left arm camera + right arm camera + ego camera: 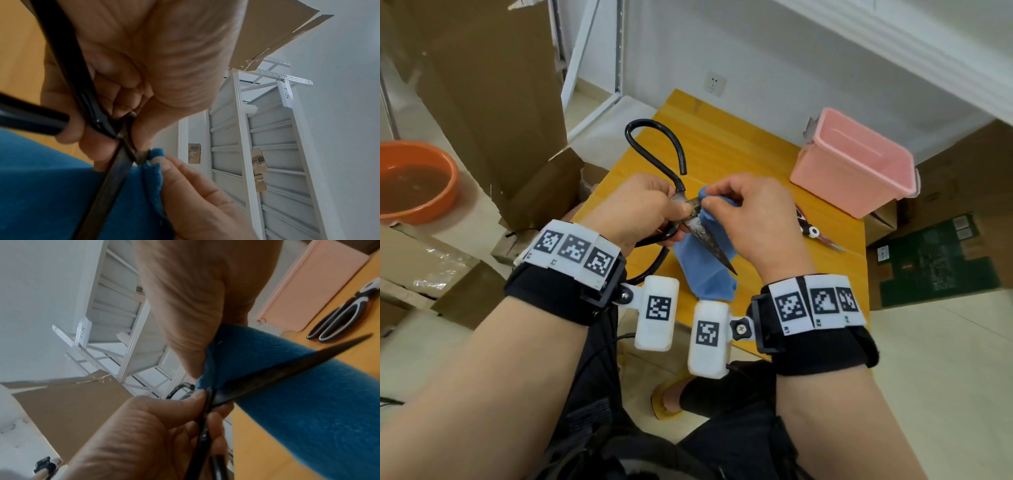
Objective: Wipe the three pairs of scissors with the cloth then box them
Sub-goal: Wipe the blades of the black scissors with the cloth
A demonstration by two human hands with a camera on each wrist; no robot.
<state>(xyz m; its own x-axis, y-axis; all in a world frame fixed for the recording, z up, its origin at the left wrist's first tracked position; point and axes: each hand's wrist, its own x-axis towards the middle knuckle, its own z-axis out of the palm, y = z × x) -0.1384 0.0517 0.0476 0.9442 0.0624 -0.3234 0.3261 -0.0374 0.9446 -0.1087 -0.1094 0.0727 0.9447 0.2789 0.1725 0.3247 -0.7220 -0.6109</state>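
At frame centre, your left hand point(635, 209) grips the dull, black-looped iron scissors point(702, 233); your right hand point(753, 219) pinches the soft blue cloth point(705, 270) round their tapered blade. The smooth pink plastic box point(854, 164) sits upper right.

An orange basin point(414, 181) holding brownish water sits on cardboard off the desk's left side. Tall brown cardboard sheets point(489, 85) lean beside a white metal shelving frame point(592, 78). A wall socket point(714, 84) shows on the white wall beyond the desk's far edge. Brown boxes and a dark green carton point(935, 260) stand past its right edge.
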